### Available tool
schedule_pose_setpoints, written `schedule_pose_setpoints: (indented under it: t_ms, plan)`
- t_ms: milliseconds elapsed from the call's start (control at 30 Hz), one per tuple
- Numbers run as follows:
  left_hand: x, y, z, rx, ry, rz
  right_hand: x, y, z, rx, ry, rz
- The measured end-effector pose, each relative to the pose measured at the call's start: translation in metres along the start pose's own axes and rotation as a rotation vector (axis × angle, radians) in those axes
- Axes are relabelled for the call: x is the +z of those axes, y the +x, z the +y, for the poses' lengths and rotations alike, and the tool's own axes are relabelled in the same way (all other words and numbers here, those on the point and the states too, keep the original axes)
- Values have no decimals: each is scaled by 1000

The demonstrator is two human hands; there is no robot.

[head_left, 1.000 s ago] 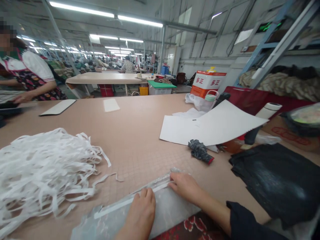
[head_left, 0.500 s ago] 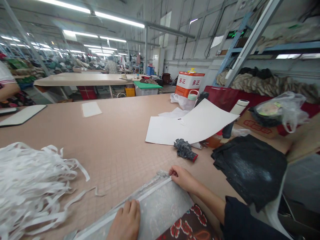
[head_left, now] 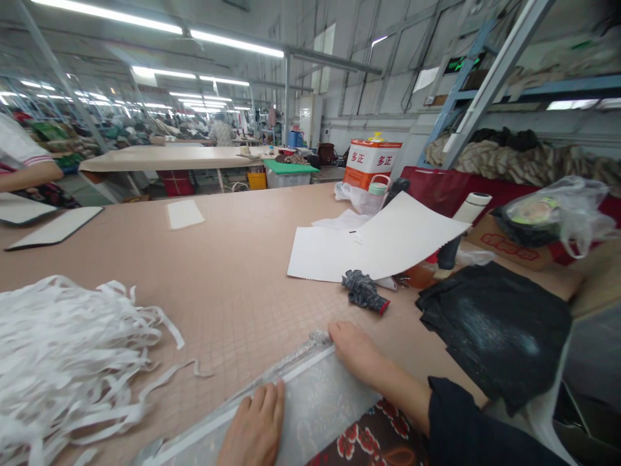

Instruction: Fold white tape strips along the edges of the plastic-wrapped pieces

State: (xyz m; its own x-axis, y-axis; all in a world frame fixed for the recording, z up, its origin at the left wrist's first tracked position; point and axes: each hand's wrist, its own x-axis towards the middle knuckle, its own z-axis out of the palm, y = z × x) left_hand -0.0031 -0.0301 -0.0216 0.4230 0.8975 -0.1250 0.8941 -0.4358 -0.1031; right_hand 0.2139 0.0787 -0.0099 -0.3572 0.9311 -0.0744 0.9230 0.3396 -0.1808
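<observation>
A greyish, faintly patterned sheet of fabric (head_left: 315,401) lies at the table's near edge, with a white strip (head_left: 301,369) along its far side. My left hand (head_left: 257,424) rests flat on this fabric, fingertips by the strip. At the far right corner, my right hand (head_left: 354,349) has its fingers closed on the edge; the fingertips are mostly hidden. Brown cloth with red flowers (head_left: 363,440) shows along the near side of the grey fabric. To the left is a tangled heap of white strips (head_left: 72,356), one trailing toward the fabric.
Beyond my right hand lie a dark knitted glove (head_left: 363,291) and white card sheets (head_left: 349,252). A stack of black material (head_left: 495,330) sits at right, near a flask (head_left: 466,220). A person's arm (head_left: 32,175) and two pale panels (head_left: 58,230) are at far left.
The view has turned slightly left, so things sit a little further right. My right hand has rolled over at the fabric corner, hiding its fingertips. The person at far left shows more.
</observation>
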Motion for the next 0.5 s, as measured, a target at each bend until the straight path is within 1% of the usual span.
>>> schedule_pose_setpoints:
  t_ms: [67, 133, 200, 233, 267, 300, 367, 433, 500]
  plan:
    - [-5, 2, 1, -11, -35, -9, 3, -6, -14, -94, -130, 92]
    - [-11, 5, 3, -22, -78, -24, 8, -15, -30, -287, -183, 185]
    - [-16, 5, 3, -47, -106, -25, 15, -25, -44, -503, -133, 213]
    - [-17, 3, 3, -58, -115, -27, 17, -30, -47, -581, -102, 203]
    - [-17, -1, 0, -65, -122, -33, 18, -33, -47, -623, -77, 180]
    - [-16, -8, -4, -76, -126, -44, 19, -36, -44, -624, -58, 154]
    - [-8, -28, -17, -113, -131, -75, 17, -38, -30, -554, -29, 111]
    - [4, -54, -37, -188, -138, -108, 12, -37, -11, -475, 17, 82]
    - [15, -79, -57, -246, -176, -152, 8, -36, 6, -429, 88, 61]
